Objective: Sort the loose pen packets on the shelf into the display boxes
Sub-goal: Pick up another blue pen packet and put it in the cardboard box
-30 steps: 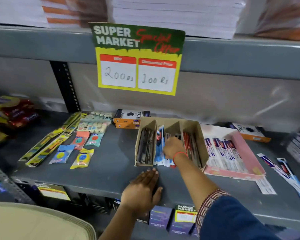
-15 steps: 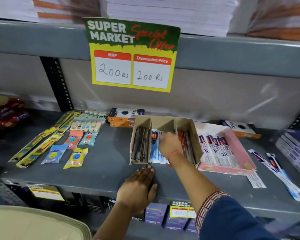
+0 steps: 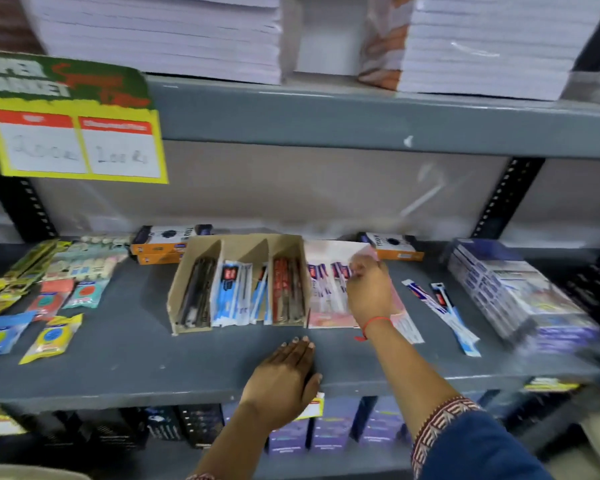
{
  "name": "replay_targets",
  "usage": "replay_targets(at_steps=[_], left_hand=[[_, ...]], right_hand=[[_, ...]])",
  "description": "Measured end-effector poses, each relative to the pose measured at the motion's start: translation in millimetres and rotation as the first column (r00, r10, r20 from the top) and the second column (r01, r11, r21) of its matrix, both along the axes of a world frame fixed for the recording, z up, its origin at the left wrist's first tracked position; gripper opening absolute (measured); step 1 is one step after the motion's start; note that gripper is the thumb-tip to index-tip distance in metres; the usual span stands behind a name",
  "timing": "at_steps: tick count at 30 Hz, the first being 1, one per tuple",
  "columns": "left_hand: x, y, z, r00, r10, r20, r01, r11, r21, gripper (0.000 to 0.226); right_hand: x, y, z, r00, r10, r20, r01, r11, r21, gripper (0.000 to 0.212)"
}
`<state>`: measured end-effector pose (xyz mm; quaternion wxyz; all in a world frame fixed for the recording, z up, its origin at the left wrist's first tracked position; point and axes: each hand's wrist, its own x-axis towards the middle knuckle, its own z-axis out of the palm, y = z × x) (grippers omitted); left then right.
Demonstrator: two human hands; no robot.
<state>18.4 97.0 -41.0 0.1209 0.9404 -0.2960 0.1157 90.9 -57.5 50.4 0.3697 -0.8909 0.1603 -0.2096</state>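
Shelf (image 3: 125, 362) of grey metal carries a brown cardboard box (image 3: 238, 282) with three slots: dark pens on the left, blue-and-white packets in the middle, red ones on the right. Touching its right side lies a pink box (image 3: 329, 320) of white-and-purple pen packets (image 3: 321, 282). The right hand (image 3: 369, 289) is over this pink box, its fingers curled at the packets; blur hides whether it grips one. The left hand (image 3: 284, 379) lies flat and spread on the shelf's front edge, holding nothing. Two loose pen packets (image 3: 444, 313) lie on the shelf just right of the pink box. A yellow price sign (image 3: 73, 133) hangs from the shelf above.
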Motion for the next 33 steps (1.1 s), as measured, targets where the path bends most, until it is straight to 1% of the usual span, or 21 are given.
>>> replay_targets(at_steps=[1,3,5,6,9,10,11,12,14,15,17,19,20,24,25,26,28,29,31,33], left_hand=[[1.1,-13.5,-0.5,0.999,-0.025,-0.038,0.025,1.000,0.012,0.055],[3.7,-34.4,-4.7,0.997,-0.037,-0.063,0.038,0.999,0.018,0.056],[7.1,-54.2,-6.6,0.997,-0.049,-0.052,0.052,0.998,0.038,0.057],[8.8,-66.1,-6.8,0.996,-0.057,-0.068,0.061,0.997,0.053,0.058],[14.5,-87.5,-7.2,0.992,-0.085,-0.089,0.094,0.990,0.103,0.059],[15.7,-89.2,-6.8,0.994,-0.062,-0.092,0.071,0.993,0.096,0.060],[16.3,-91.1,-7.9,0.997,-0.051,-0.050,0.055,0.994,0.091,0.060],[15.5,-89.7,-9.3,0.998,-0.056,0.032,0.053,0.995,0.088,0.061],[12.6,-90.8,-4.4,0.995,-0.070,0.067,0.058,0.985,0.164,0.054],[10.7,-92.2,-1.9,0.996,-0.057,0.070,0.043,0.983,0.181,0.050],[9.8,-94.1,-1.7,0.998,-0.056,0.028,0.049,0.977,0.208,0.048],[10.2,-93.8,-2.9,0.997,-0.060,0.045,0.046,0.965,0.257,0.049],[10.1,-93.8,-2.1,0.997,-0.054,0.051,0.040,0.969,0.244,0.050],[8.1,-92.5,4.3,0.995,0.015,-0.096,0.002,0.984,0.178,0.058],[9.9,-91.8,1.9,0.992,0.009,-0.127,0.011,0.987,0.160,0.060],[12.2,-90.0,-3.9,0.992,-0.005,-0.127,0.026,0.986,0.164,0.062],[14.3,-88.9,-11.2,0.993,-0.016,-0.117,0.035,0.987,0.159,0.063],[14.9,-89.0,-12.6,0.994,-0.007,-0.113,0.027,0.986,0.168,0.063],[15.8,-90.3,-12.3,0.990,0.001,-0.143,0.026,0.982,0.188,0.062],[16.7,-90.6,-12.8,0.987,0.002,-0.163,0.032,0.979,0.201,0.062]], right_hand=[[-2.9,-20.5,-3.9,0.999,-0.037,-0.025,0.037,0.999,-0.025,0.035],[-9.4,-57.8,-12.1,0.990,-0.105,-0.099,0.095,0.991,-0.099,0.032],[-17.0,-90.5,-18.4,0.971,-0.167,-0.171,0.142,0.979,-0.150,0.029],[-21.3,-107.1,-21.2,0.958,-0.189,-0.213,0.147,0.969,-0.199,0.028],[-28.1,-144.6,-27.0,0.922,-0.213,-0.323,0.048,0.891,-0.451,0.030],[-27.4,-154.2,-27.6,0.916,-0.228,-0.331,0.046,0.877,-0.478,0.031],[-24.5,-165.6,-28.5,0.909,-0.244,-0.339,0.055,0.874,-0.482,0.031],[-22.0,-174.5,-28.4,0.899,-0.263,-0.352,0.075,0.881,-0.467,0.032],[-16.4,-189.2,-28.6,0.869,-0.274,-0.413,0.107,0.918,-0.382,0.033],[-14.1,-193.7,-29.2,0.853,-0.262,-0.452,0.114,0.938,-0.327,0.033],[-11.7,-197.6,-29.8,0.828,-0.229,-0.511,0.125,0.965,-0.229,0.034],[-6.8,-198.6,-31.0,0.817,-0.218,-0.534,0.128,0.971,-0.200,0.034],[-4.0,-198.6,-31.0,0.815,-0.217,-0.537,0.135,0.973,-0.188,0.035],[6.2,-204.6,-35.1,0.814,-0.150,-0.562,0.140,0.988,-0.062,0.038],[8.0,-206.8,-36.7,0.816,-0.128,-0.563,0.141,0.990,-0.022,0.037],[9.6,-208.1,-38.0,0.825,-0.109,-0.554,0.143,0.990,0.019,0.035],[11.8,-211.3,-37.1,0.868,-0.093,-0.487,0.151,0.985,0.081,0.024],[12.8,-213.1,-35.3,0.900,-0.097,-0.426,0.157,0.982,0.107,0.020],[13.2,-216.3,-29.4,0.959,-0.122,-0.257,0.171,0.969,0.176,0.019],[11.2,-216.0,-18.8,0.987,-0.128,-0.092,0.151,0.938,0.313,0.013]])
